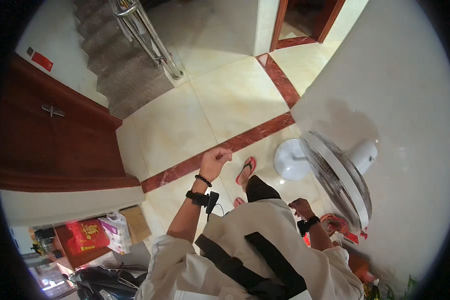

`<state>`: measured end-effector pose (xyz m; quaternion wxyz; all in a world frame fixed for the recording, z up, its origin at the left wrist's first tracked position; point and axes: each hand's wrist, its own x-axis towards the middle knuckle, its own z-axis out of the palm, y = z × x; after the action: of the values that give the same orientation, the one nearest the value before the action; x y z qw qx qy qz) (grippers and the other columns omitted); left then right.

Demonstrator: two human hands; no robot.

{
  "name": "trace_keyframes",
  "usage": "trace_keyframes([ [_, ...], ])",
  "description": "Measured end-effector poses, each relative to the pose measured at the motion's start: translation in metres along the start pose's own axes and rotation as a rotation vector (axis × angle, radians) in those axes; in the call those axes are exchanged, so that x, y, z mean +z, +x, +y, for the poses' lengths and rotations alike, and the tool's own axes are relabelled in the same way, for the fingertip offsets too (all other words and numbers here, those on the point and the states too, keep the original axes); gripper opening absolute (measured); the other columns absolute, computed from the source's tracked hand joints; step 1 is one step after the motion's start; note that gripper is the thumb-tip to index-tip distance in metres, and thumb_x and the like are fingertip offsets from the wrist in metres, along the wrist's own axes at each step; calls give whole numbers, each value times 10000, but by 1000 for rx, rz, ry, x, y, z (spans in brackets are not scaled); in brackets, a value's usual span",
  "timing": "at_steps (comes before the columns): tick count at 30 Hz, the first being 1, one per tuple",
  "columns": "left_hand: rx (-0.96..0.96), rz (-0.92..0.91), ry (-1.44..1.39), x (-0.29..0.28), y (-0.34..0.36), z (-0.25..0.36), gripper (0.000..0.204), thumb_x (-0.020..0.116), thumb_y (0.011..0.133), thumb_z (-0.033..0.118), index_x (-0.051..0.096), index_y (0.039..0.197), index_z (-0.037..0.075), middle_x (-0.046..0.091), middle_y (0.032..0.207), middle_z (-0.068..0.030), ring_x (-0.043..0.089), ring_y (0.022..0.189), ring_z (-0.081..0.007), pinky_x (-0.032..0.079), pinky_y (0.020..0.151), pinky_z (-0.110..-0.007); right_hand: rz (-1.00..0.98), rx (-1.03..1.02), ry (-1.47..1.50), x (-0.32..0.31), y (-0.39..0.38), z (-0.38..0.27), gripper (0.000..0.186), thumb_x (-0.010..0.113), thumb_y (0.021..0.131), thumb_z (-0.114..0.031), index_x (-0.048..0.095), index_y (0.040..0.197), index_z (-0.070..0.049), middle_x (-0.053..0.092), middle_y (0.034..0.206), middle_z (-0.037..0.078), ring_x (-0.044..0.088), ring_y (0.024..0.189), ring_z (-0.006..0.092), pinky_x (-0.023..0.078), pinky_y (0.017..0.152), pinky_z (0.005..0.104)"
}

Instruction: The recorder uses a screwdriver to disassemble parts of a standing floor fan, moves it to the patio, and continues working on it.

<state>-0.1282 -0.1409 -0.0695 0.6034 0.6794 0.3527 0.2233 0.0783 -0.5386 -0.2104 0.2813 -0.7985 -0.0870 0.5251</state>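
Observation:
My left hand (pixel 216 160) is held out over the tiled floor, fingers curled and pinched, with nothing visible in it; a bead bracelet and a black strapped device are on that wrist. My right hand (pixel 301 208) is lower at my right side, fingers curled, their contents hidden, near a white standing fan (pixel 335 170) with its round base (pixel 288 159). My feet in red sandals (pixel 246 170) show below.
A brown door (pixel 60 145) is at left, beside grey stairs (pixel 105 75) with a steel railing (pixel 162 52). A doorway (pixel 305 25) opens at top right beside a pale wall (pixel 405 100). Bags (pixel 87 235) and cardboard (pixel 135 225) lie at lower left.

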Motion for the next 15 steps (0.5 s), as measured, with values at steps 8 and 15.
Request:
trace_keyframes([
  [8, -264, 153, 172, -103, 97, -5, 213, 691, 871, 200, 655, 813, -2, 666, 720, -40, 600, 689, -89, 490, 676, -245, 11, -145, -155, 44, 94, -58, 270, 598, 860, -284, 661, 768, -38, 615, 611, 74, 607, 511, 199, 479, 428, 348],
  [15, -202, 5, 103, -92, 256, 37, 97, 696, 837, 77, 668, 895, 4, 668, 791, -45, 620, 740, -106, 508, 721, -245, 370, -197, -254, 100, 151, -32, 313, 585, 819, -328, 717, 832, -45, 691, 834, 173, 674, 805, 300, 529, 732, 382],
])
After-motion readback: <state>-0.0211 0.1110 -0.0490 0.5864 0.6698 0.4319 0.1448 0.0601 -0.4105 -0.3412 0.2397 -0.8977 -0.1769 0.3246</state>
